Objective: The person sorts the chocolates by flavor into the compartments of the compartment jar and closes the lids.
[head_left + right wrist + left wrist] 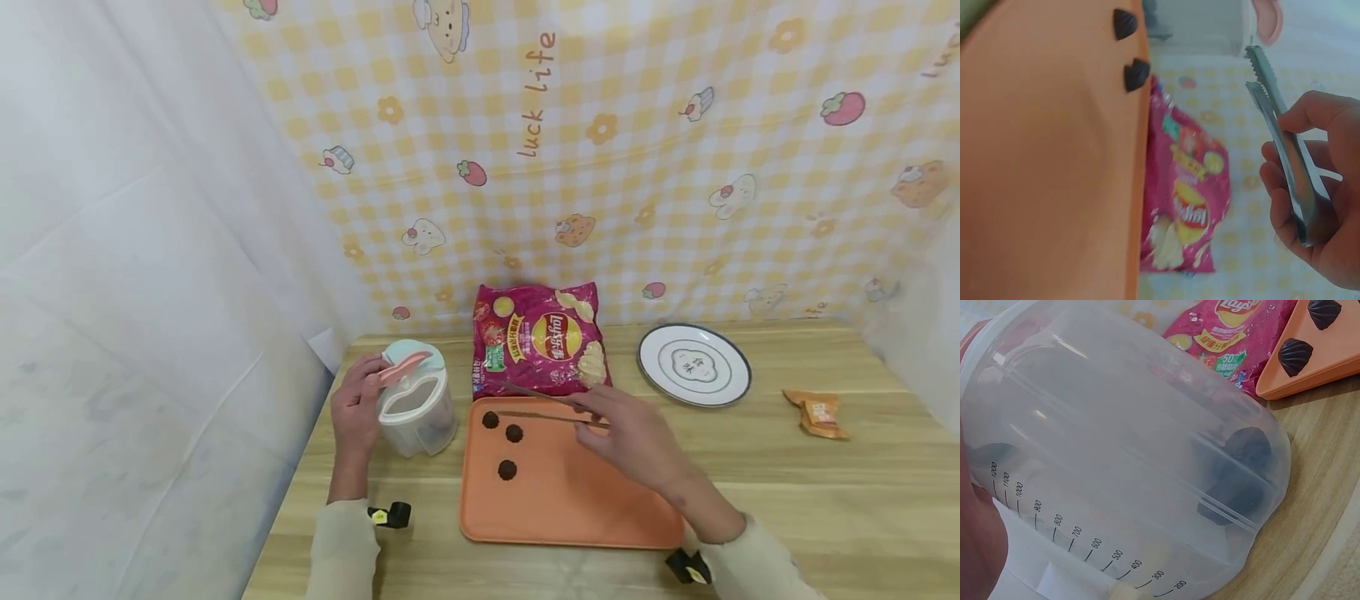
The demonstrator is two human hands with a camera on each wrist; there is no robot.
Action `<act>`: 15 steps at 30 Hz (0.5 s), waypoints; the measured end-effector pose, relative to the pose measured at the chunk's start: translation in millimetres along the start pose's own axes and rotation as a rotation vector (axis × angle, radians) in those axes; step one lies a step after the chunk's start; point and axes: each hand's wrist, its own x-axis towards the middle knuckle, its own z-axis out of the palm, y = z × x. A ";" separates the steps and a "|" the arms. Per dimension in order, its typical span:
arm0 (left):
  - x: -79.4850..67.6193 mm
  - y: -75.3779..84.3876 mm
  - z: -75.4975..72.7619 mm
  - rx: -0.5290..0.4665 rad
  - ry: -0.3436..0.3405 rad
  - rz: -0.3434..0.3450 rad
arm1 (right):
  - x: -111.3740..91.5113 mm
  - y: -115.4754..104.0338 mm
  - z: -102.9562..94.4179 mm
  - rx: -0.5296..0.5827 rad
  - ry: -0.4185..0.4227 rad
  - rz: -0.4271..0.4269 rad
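Note:
My left hand (356,408) grips the pink handle (405,368) at the top of a clear plastic storage jar (429,423) with measuring marks. Part of its pale blue lid (411,352) shows behind an opening. Dark pieces (1235,478) lie at the jar's bottom. My right hand (633,433) holds metal tongs (1285,137), their toothed tips apart with nothing between them. In the head view the tongs reach over the orange tray (577,500), beside three dark ridged chocolates (507,470) at its left side.
A magenta bag of Lay's chips (536,337) lies behind the tray. To its right is a white plate (693,365) with dark lettering, then a small orange packet (817,414). A checked yellow curtain (600,167) hangs along the table's back edge.

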 end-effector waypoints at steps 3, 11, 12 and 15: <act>2.3 13.4 -0.9 0.007 0.004 0.014 | -13.2 14.7 -5.5 0.007 -0.056 0.049; 5.0 31.3 1.2 -0.014 -0.008 -0.002 | -47.5 59.1 -21.3 -0.016 -0.111 0.056; 4.8 30.9 1.5 -0.018 -0.009 -0.004 | -50.8 63.9 -22.9 -0.018 -0.116 0.055; 4.8 30.4 1.5 -0.023 -0.011 -0.008 | -58.0 77.1 -27.4 -0.024 -0.127 0.043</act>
